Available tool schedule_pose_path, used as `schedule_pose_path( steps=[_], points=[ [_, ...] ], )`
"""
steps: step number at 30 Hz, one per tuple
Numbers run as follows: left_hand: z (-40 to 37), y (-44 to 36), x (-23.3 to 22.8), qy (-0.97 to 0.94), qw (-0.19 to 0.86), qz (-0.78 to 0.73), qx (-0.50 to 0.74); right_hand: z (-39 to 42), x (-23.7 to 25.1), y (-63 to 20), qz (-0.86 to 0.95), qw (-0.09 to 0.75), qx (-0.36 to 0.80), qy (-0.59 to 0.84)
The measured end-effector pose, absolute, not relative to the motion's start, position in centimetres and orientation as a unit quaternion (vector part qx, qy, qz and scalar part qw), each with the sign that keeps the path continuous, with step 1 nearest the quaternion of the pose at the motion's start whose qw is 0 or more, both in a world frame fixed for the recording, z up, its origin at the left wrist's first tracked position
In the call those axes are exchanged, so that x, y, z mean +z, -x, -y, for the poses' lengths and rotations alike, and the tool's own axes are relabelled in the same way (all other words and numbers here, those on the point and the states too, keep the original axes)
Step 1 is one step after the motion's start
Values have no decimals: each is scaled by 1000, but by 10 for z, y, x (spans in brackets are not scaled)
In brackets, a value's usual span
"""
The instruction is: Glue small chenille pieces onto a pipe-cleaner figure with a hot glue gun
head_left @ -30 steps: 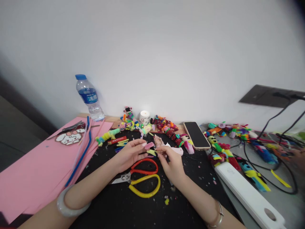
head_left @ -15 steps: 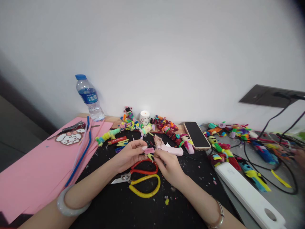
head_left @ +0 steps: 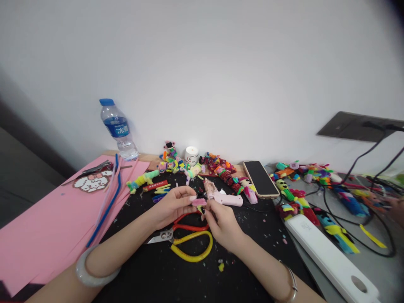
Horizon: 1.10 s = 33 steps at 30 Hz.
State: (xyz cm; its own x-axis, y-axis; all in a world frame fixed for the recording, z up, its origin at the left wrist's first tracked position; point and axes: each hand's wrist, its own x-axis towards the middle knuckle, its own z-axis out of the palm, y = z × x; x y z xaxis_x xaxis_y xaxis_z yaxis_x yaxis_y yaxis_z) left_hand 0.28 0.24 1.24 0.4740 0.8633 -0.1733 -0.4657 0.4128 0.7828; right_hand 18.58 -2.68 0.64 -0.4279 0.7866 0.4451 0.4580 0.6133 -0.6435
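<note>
My left hand [head_left: 172, 205] and my right hand [head_left: 221, 223] meet above the black mat [head_left: 176, 273]. Between their fingertips they pinch a small pink fuzzy piece [head_left: 198, 203] with a bit of green and black on it. Just below the hands lie the scissors [head_left: 186, 237] with one red and one yellow handle loop. A pink glue gun [head_left: 221, 196] rests right behind my right hand's fingers.
Pink paper [head_left: 47, 227] with pipe cleaners [head_left: 107, 202] lies left. A water bottle [head_left: 118, 128] stands at the back left. Several pipe-cleaner figures [head_left: 217, 166], a phone [head_left: 260, 178], a white power strip [head_left: 331, 256] and black cables [head_left: 362, 219] fill the back and right.
My right hand has drawn back a little toward me, uncovering the pink glue gun. The small piece between the fingers has turned, its pink part now uppermost.
</note>
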Motion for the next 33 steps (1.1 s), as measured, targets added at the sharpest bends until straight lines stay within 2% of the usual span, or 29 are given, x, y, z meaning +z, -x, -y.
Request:
schedule_pose_path(
  steps=[9, 24, 33],
  points=[
    [-2, -3, 14, -345, 786, -296, 419, 28, 10, -184, 791, 395, 257, 390],
    [-1, -4, 10, -361, 792, -280, 406, 27, 9, -185, 826, 339, 242, 380],
    [0, -6, 12, -365, 792, -281, 400, 28, 7, -184, 814, 368, 236, 382]
  ],
)
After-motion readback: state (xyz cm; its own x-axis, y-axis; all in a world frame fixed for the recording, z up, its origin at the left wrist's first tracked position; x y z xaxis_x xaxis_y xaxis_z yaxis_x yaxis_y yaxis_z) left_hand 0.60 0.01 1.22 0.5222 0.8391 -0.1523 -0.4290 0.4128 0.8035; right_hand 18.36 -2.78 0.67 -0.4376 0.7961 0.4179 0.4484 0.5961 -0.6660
